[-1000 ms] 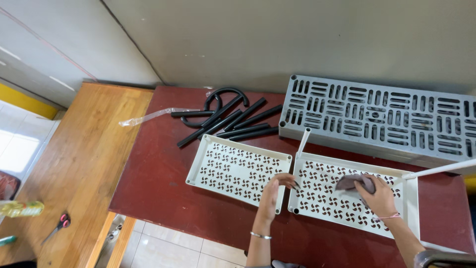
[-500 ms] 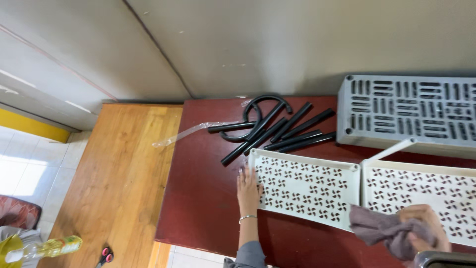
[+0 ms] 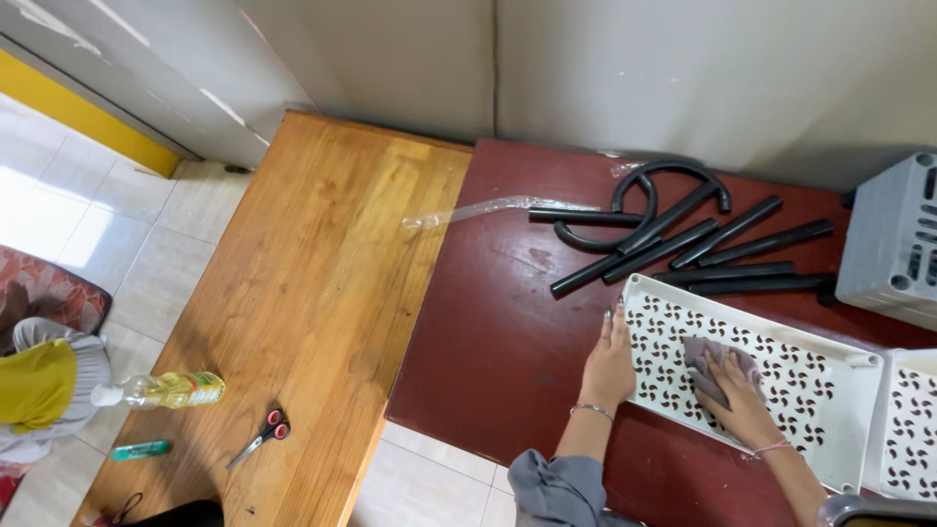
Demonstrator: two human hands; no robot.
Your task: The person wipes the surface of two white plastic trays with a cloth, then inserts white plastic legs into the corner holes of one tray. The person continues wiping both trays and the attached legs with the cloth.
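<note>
The white perforated plastic shelf tray (image 3: 752, 376) lies flat near the front edge of the dark red table (image 3: 488, 332). On it, the right hand (image 3: 737, 395) presses a crumpled grey cloth (image 3: 711, 363) with fingers spread and curled over the fabric. The left hand (image 3: 610, 361) rests flat, fingers extended, on the tray's left rim. Wiping well probably means keeping that rim pinned while the cloth sweeps across the patterned holes. 6 or so black plastic tubes (image 3: 703, 244) lie behind, toward the back edge.
</note>
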